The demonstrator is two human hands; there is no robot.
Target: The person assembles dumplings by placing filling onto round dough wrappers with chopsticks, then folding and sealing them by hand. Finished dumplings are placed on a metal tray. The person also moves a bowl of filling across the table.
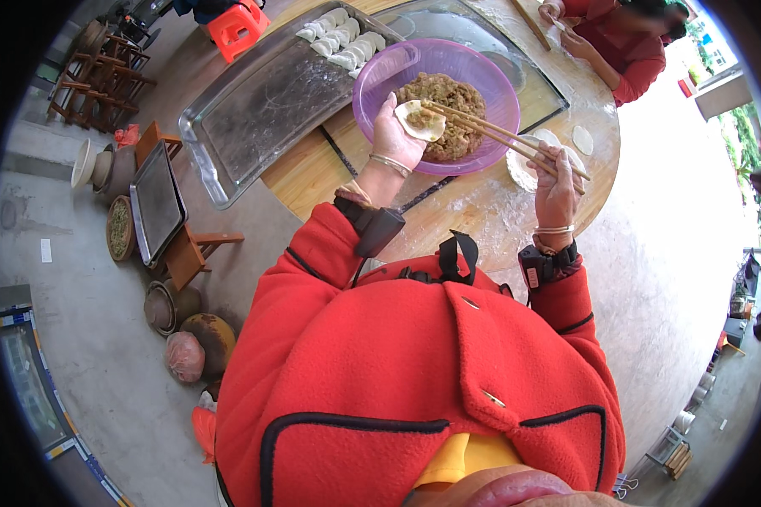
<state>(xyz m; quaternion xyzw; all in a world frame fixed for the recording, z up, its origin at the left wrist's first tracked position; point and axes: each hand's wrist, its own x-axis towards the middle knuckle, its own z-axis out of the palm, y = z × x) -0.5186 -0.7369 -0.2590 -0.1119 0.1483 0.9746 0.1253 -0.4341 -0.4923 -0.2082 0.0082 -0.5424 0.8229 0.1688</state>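
Observation:
My left hand [396,136] holds a round dough wrapper [429,130] with some minced filling on it, over the left rim of a purple plastic bowl [504,70]. In my right hand [558,184] is a pair of wooden chopsticks [501,134], their tips at the filling on the wrapper. A mound of minced filling [460,92] lies in the bowl. Beneath my right hand, a floury plate [521,170] is partly hidden, with wrappers near it; one loose wrapper [582,140] lies farther right. Rows of folded dumplings [342,39] sit at the far end of a metal tray [253,108].
A round wooden table [482,222] dusted with flour bears the bowl and tray. Across it, another person [634,57] in red handles dough near a wooden rolling pin [531,24]. A red stool [238,28] stands beyond; benches, a second tray [158,203] and pots are at left.

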